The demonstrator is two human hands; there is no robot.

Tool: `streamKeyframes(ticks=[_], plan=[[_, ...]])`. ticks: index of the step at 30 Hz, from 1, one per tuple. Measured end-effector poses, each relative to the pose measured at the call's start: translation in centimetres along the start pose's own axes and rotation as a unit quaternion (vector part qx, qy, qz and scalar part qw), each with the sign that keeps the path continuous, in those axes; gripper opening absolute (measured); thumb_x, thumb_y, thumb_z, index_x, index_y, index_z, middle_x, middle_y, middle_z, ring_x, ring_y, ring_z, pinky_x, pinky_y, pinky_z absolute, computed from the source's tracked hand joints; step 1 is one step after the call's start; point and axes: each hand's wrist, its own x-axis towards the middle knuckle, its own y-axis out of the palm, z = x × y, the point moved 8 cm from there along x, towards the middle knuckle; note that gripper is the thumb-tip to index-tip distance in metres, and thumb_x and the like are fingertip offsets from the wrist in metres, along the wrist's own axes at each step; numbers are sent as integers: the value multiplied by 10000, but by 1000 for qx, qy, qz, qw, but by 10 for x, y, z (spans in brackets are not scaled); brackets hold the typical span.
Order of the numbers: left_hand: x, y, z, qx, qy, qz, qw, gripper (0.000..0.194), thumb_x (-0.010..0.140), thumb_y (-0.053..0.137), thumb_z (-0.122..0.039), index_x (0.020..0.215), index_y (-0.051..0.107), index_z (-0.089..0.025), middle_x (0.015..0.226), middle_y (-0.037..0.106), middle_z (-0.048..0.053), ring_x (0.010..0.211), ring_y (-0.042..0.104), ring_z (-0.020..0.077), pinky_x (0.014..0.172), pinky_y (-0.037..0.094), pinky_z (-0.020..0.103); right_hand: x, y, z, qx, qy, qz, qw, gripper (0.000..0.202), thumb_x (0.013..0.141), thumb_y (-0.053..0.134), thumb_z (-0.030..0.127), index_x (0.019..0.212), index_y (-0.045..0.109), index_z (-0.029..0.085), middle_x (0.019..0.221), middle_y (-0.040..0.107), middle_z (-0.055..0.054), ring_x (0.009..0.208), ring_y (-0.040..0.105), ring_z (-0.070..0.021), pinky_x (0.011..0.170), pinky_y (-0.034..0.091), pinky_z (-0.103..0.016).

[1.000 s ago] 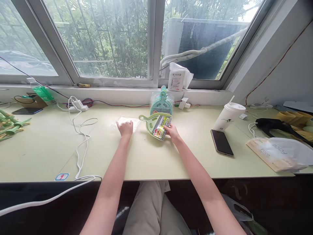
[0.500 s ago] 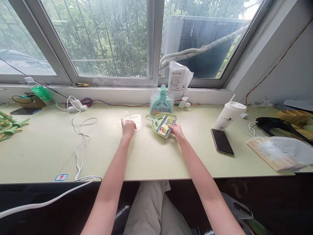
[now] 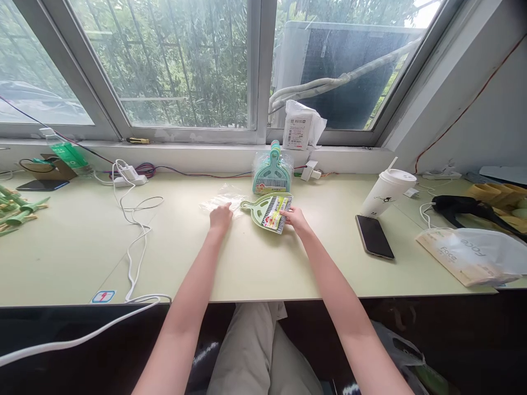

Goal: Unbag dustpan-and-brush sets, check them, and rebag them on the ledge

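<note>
Since half a second ago, the green dustpan has slid a little leftward and turned, so its handle end now sits at the near right edge of the clear plastic wrap; whether the two touch, I cannot tell. Taking the teal dustpan stack as landmark, the green dustpan is directly in front of it, on the person's side, with the brush and its printed label lying across the pan. The wrap, left of the stack and slightly nearer the person, has changed too: it looks looser and more spread out than it did.

The left hand, in front of the wrap and left of the stack, has shifted slightly right, its fingers curled in at the wrap's near edge; whether they pinch it is hidden. The right hand, front right of the stack, holds the dustpan set narrowly by its bristle side. For the handling under way, the change seems to bring pan and wrap together, one at each hand. Well right of the stack stand a white cup and, nearer the person, a phone.
</note>
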Motion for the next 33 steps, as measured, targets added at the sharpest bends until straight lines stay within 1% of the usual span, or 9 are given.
streamKeyframes(ticks=[6, 16, 21, 23, 25, 27, 29, 31, 33], plan=[[-2, -7, -4, 7, 7, -49, 999, 500, 911, 376, -136, 1365, 581, -167, 941, 692, 175, 910, 671, 307, 824, 483, 367, -1, -4, 2, 15, -7, -28, 999, 149, 789, 666, 56, 902, 662, 152, 866, 784, -69, 762, 753, -184, 734, 628, -319], [-18, -12, -40, -46, 109, -83, 990, 383, 926, 404, -151, 1212, 658, -168, 1029, 667, 186, 1050, 619, 329, 938, 446, 406, -22, 47, 1, -2, -26, 118, 993, 210, 799, 689, 106, 1001, 672, 161, 813, 777, -45, 705, 738, -180, 628, 620, -296], [-26, -19, -52, -176, 141, -92, 970, 295, 920, 482, -184, 1129, 688, -204, 1058, 674, 160, 1135, 597, 323, 1112, 352, 463, -16, 35, -2, 55, -35, 36, 997, 170, 806, 680, 102, 966, 655, 154, 915, 780, -66, 729, 736, -164, 659, 623, -284], [-32, -26, -60, -260, 160, -114, 945, 290, 903, 568, -236, 1179, 657, -236, 1208, 642, 135, 1278, 519, 311, 1201, 241, 475, -14, 28, -5, 94, -31, 3, 995, 153, 811, 678, 102, 951, 645, 153, 958, 779, -72, 741, 735, -155, 658, 619, -266], [-37, -37, -56, -344, 126, -189, 911, 503, 854, 675, -320, 1332, 538, -250, 1466, 465, 123, 1459, 310, 309, 1240, 141, 489, -13, 26, -7, 132, -27, -10, 991, 150, 809, 682, 99, 942, 641, 155, 952, 780, -63, 747, 735, -150, 655, 617, -253], [-43, -47, -34, -416, 21, -300, 858, 809, 797, 745, -416, 1473, 335, -245, 1611, 206, 135, 1537, 73, 306, 1247, 112, 489, -12, 26, -6, 165, -33, -5, 986, 164, 794, 709, 111, 936, 644, 161, 923, 781, -46, 753, 737, -151, 668, 622, -256], [-44, -41, -6, -504, -104, -351, 782, 923, 790, 739, -491, 1510, 214, -249, 1620, 129, 159, 1544, 39, 292, 1239, 180, 454, -13, 29, -2, 189, -51, 9, 981, 200, 768, 751, 136, 937, 648, 168, 897, 779, -29, 754, 738, -152, 687, 628, -266], [-30, -19, 5, -635, -169, -253, 710, 825, 828, 684, -531, 1482, 262, -258, 1565, 273, 170, 1508, 233, 275, 1183, 323, 408, -13, 31, 1, 197, -67, 22, 978, 228, 745, 782, 160, 931, 650, 172, 878, 776, -19, 747, 736, -150, 689, 632, -270], [-14, 3, -9, -752, -152, -80, 637, 660, 860, 650, -499, 1408, 388, -240, 1439, 473, 162, 1363, 482, 252, 1082, 444, 364, -14, 33, 3, 190, -75, 29, 979, 245, 727, 801, 179, 919, 648, 174, 860, 772, -16, 731, 733, -147, 674, 632, -269]])
